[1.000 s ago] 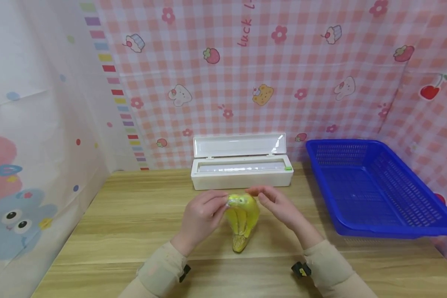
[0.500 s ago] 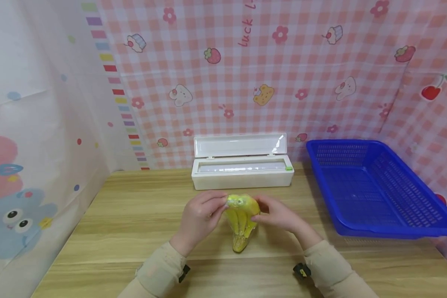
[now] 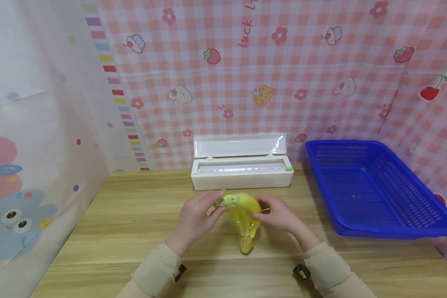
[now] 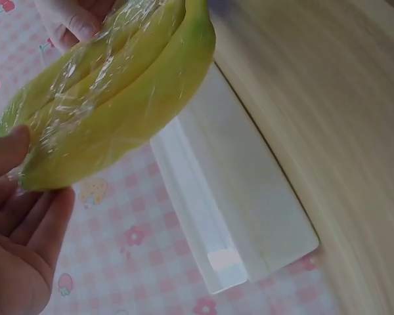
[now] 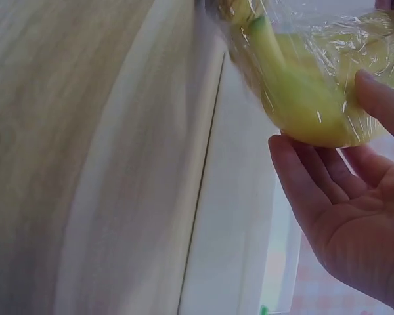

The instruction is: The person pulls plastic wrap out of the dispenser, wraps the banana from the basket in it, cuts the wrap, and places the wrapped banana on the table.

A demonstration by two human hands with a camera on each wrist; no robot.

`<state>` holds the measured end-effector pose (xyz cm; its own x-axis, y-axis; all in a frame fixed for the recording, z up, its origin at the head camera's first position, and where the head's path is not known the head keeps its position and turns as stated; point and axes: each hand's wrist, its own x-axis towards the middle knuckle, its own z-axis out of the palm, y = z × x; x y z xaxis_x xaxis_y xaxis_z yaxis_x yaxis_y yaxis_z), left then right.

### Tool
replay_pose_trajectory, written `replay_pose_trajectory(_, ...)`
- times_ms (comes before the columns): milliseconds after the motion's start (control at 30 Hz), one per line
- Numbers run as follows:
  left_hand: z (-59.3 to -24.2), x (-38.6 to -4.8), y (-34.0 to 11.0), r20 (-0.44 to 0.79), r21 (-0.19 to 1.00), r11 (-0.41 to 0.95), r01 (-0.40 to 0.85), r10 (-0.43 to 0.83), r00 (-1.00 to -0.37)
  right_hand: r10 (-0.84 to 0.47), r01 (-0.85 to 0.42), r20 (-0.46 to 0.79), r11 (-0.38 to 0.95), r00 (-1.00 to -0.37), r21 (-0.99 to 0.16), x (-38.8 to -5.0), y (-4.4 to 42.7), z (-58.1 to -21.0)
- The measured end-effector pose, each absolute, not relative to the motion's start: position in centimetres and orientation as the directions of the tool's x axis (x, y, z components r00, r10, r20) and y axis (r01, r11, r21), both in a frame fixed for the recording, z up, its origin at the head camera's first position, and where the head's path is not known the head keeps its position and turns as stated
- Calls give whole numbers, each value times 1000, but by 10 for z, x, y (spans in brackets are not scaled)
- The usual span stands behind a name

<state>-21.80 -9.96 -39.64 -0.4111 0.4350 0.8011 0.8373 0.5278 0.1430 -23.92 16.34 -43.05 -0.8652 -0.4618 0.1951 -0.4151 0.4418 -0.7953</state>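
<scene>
A bunch of yellow bananas, covered in clear plastic film, is held between both hands over the wooden table. My left hand pinches the tip end, thumb on the near face and fingers behind, as the left wrist view shows on the bananas. On the other side my right hand holds the bunch with thumb in front and fingers beneath. Shiny wrinkles of film run over the bananas in the right wrist view. The stem end points down toward the near side of the table.
Behind the hands stands a white cling film box with its lid raised, a roll inside and a green slider at its right end. A blue plastic basket sits at the right. Patterned cloth hangs at the back and sides.
My right hand has come in from beside the bananas and taken hold of their right side. The bunch has turned slightly, its stem end shifting right, and my left hand has moved a little left.
</scene>
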Motion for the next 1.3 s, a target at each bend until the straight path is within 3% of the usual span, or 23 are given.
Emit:
replay_pose_trajectory(333,-387,-218,-100,747,190,573,797,443,-496,-403,-458,262,538,-877,-708,-239,163,-416)
replay_pose_trajectory(767,-395,-223,-99,667,261,582,770,468,-580,-371,-515,367,713,-853,-476,-237,160,-401)
replay_pose_trajectory(1033,-404,-228,-102,542,381,571,727,499,-676,-389,-525,383,766,-838,-371,-241,154,-403)
replay_pose_trajectory(1300,-410,-233,-102,391,416,638,647,517,-761,-412,-518,352,803,-840,-296,-243,145,-406)
